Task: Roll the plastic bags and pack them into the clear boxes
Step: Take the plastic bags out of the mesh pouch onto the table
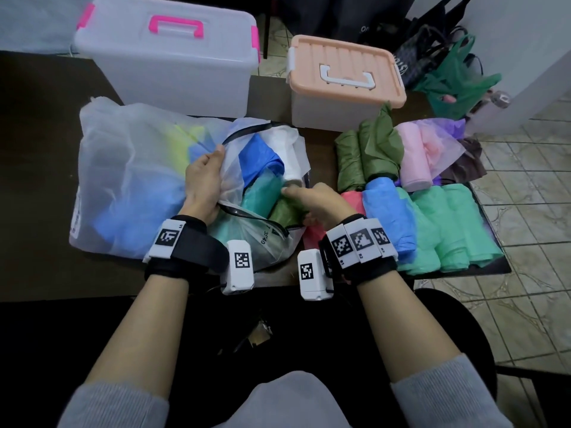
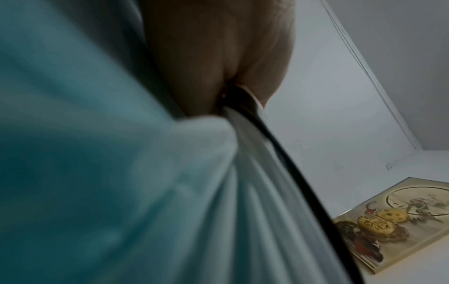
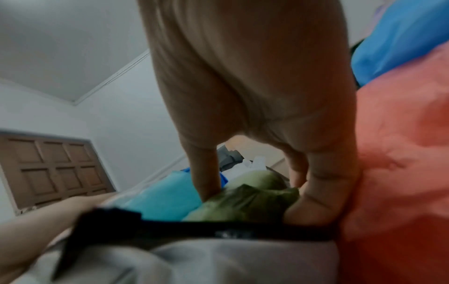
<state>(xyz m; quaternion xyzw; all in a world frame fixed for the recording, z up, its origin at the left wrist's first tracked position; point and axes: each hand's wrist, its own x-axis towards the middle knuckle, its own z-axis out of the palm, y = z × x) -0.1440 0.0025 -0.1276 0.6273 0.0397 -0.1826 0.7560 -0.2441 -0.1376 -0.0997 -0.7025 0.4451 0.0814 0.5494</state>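
Head | left hand [image 1: 204,183] grips zip bag [image 1: 129,180] rim | right hand [image 1: 321,202] grasps olive roll [image 1: 285,210] | print "3540"

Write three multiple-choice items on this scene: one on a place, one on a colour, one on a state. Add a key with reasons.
1. Where is the olive-green roll that the right hand grips?
A. in the mouth of the zippered clear bag
B. on the peach lid
C. on the floor

2. What colour are the latches of the big clear box?
A. blue
B. pink
C. black

3. How is the peach-lidded box?
A. lid off
B. on its side
C. closed

Key: 1 A, its black zipper rim surrounds the roll; 2 B, pink shows at both ends; 3 C, the lid sits flat on top.
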